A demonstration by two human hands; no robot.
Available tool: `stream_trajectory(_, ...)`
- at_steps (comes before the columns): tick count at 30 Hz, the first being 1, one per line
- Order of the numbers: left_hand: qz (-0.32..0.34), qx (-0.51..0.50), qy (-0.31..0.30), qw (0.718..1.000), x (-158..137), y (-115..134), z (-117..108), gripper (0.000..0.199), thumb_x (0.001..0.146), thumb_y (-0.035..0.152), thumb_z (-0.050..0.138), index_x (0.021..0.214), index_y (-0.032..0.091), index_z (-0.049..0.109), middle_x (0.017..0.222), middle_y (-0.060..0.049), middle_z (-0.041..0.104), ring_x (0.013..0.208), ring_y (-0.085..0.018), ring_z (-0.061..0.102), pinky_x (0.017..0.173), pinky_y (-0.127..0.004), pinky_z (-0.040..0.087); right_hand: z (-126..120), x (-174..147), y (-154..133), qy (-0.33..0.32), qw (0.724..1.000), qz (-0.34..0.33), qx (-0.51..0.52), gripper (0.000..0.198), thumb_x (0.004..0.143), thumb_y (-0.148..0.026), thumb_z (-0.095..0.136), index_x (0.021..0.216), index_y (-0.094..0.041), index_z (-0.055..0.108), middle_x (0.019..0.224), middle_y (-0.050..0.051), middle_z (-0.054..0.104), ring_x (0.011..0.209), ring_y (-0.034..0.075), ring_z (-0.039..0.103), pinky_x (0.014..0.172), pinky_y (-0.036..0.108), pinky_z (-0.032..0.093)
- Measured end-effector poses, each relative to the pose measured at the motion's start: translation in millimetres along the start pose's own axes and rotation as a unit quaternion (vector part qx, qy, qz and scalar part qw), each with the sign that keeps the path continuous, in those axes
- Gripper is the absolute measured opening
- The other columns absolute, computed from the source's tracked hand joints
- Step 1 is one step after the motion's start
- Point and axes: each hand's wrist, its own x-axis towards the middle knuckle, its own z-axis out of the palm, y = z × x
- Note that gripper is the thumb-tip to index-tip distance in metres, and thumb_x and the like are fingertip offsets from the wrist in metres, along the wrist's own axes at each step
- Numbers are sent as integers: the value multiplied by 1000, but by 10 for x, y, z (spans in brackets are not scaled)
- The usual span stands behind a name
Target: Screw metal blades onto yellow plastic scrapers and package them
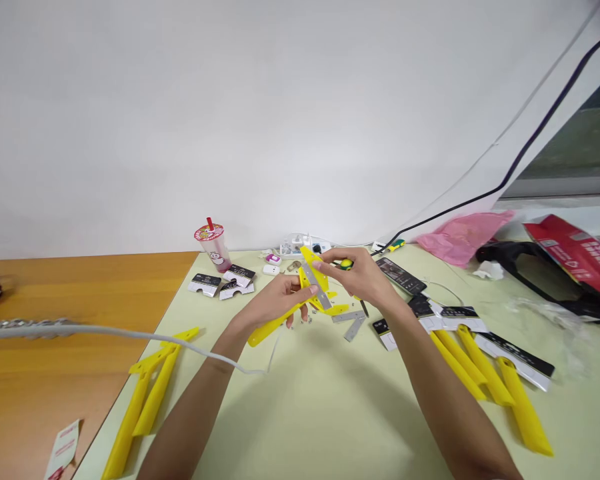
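My left hand (277,301) is closed round a yellow scraper handle (270,328), its thumb pressing on a grey metal blade (316,283) with holes that lies across the yellow scraper head (307,255). My right hand (355,270) pinches the upper part of this head with thumb and fingertips. A green and yellow tool handle (347,265) shows at the right palm; whether the hand grips it is unclear. Below the hands, loose metal blades (353,320) and small screws (310,319) lie on the table, with yellow pieces partly hidden behind the scraper.
Yellow scrapers (150,380) lie at left, and several yellow handles (523,407) at right beside black-and-white cards (515,357). A phone (401,275), lidded cup (214,248), power strip (293,247) and pink bag (463,237) stand farther back. A pale cable (130,331) crosses in front of my left forearm.
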Motion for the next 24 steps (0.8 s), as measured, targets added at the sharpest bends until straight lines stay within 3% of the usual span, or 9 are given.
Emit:
stream_trajectory(5, 12, -13, 51, 999, 59, -64, -46, 53, 91, 65, 78, 106, 14, 74, 106, -14, 78, 66, -15, 71, 42, -21, 49, -54, -19, -33, 84, 994, 14, 69, 46, 84, -64, 85, 98, -20, 82, 95, 5, 78, 40, 5, 43, 34, 24, 31)
stream_trajectory(10, 20, -33, 104, 994, 129, -161, -73, 53, 89, 65, 80, 104, 14, 73, 108, -15, 79, 64, -15, 69, 41, -22, 49, -129, -33, -51, 89, 982, 9, 168, 58, 81, -62, 90, 121, -23, 79, 84, 2, 70, 50, 13, 65, 34, 22, 33)
stream_trajectory(14, 25, -63, 132, 989, 156, -186, -74, 53, 85, 62, 84, 106, 14, 74, 111, -15, 79, 61, -13, 67, 39, -22, 48, -161, -40, -70, 67, 975, 32, 209, 48, 78, -57, 94, 99, -20, 72, 84, 1, 65, 68, 23, 80, 33, 19, 25)
stream_trajectory(17, 25, -82, 160, 983, 163, -183, -73, 53, 83, 60, 87, 106, 14, 74, 110, -15, 79, 60, -13, 66, 39, -22, 48, -170, -48, -92, 55, 971, 43, 229, 47, 79, -54, 94, 87, -21, 62, 82, 2, 66, 77, 27, 83, 34, 18, 22)
stream_trajectory(20, 31, -104, 181, 978, 164, -153, -59, 54, 80, 60, 89, 104, 14, 74, 108, -15, 79, 58, -12, 65, 39, -22, 48, -161, -49, -95, 78, 965, 32, 249, 48, 74, -51, 98, 79, -21, 60, 81, 3, 68, 67, 21, 76, 34, 19, 23)
stream_trajectory(24, 40, -132, 209, 968, 166, -101, -15, 57, 77, 60, 91, 102, 14, 72, 107, -14, 79, 58, -12, 65, 39, -22, 48, -111, -33, -72, 120, 948, 1, 293, 44, 73, -49, 99, 72, -20, 66, 101, 6, 74, 58, 9, 56, 35, 21, 29)
